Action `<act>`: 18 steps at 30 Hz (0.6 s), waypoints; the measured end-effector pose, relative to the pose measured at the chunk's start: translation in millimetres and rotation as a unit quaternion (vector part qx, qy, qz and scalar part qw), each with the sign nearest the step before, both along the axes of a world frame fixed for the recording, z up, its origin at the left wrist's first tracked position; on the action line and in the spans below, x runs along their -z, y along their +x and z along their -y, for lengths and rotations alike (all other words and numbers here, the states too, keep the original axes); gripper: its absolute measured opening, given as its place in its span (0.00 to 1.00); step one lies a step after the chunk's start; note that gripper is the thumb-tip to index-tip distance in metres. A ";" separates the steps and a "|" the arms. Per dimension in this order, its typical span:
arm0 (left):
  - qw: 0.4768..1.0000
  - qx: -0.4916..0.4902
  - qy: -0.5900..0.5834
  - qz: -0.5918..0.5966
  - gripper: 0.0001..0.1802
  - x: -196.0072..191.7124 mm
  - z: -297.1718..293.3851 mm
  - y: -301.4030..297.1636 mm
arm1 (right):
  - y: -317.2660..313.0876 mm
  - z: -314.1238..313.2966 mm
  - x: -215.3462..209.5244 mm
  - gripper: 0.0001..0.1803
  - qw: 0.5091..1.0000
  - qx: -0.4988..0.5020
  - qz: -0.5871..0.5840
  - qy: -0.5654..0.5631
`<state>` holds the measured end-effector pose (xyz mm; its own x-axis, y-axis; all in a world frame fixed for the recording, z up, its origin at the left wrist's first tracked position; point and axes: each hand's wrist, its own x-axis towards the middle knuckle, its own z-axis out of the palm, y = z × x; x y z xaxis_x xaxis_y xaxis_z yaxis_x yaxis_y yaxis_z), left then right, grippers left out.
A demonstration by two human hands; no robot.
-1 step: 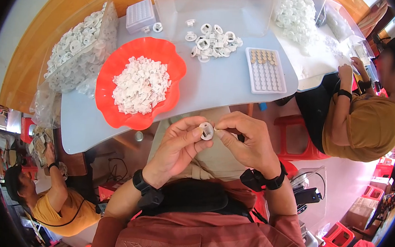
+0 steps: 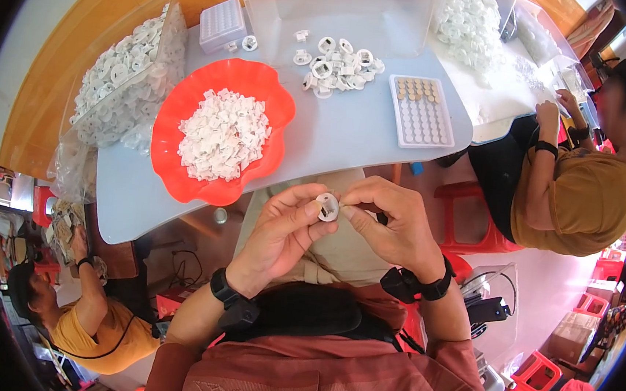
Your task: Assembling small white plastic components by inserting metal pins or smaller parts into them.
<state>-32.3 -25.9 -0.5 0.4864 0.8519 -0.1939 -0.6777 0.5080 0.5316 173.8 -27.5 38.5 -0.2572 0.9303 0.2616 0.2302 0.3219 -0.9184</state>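
Note:
My left hand (image 2: 281, 226) pinches a small round white plastic housing (image 2: 329, 207) between thumb and fingers, just past the table's front edge. A dark slot shows in the middle of this housing. Right beside it, thumb and forefinger of my right hand (image 2: 388, 220) are pressed together at the housing's upper right rim. Whatever sits between those fingertips is too small to name. Nearest to my hands on the table is a red scalloped bowl (image 2: 167, 129), with a heap of small white plastic pieces (image 2: 224, 133) in it.
Similar round housings (image 2: 348, 70) lie loose at the table's back. A white tray (image 2: 441, 132) of coin-like discs stands at right. Clear bins (image 2: 158, 66) hold more white parts. Two co-workers sit left (image 2: 97, 325) and right (image 2: 585, 195); a red stool (image 2: 466, 215) stands between.

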 end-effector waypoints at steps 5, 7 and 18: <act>1.000 0.002 -0.008 0.006 0.15 2.2 -0.1 -1.6 | -3.2 0.6 1.4 0.08 0.999 -0.003 -0.031 -0.039; 1.000 0.006 -0.010 0.005 0.16 2.8 -1.2 -0.2 | -2.1 0.0 3.1 0.09 0.997 -0.001 -0.046 -0.057; 1.000 0.022 -0.001 0.007 0.19 5.4 -6.0 0.4 | -1.0 -2.4 16.9 0.10 0.997 0.002 -0.080 -0.018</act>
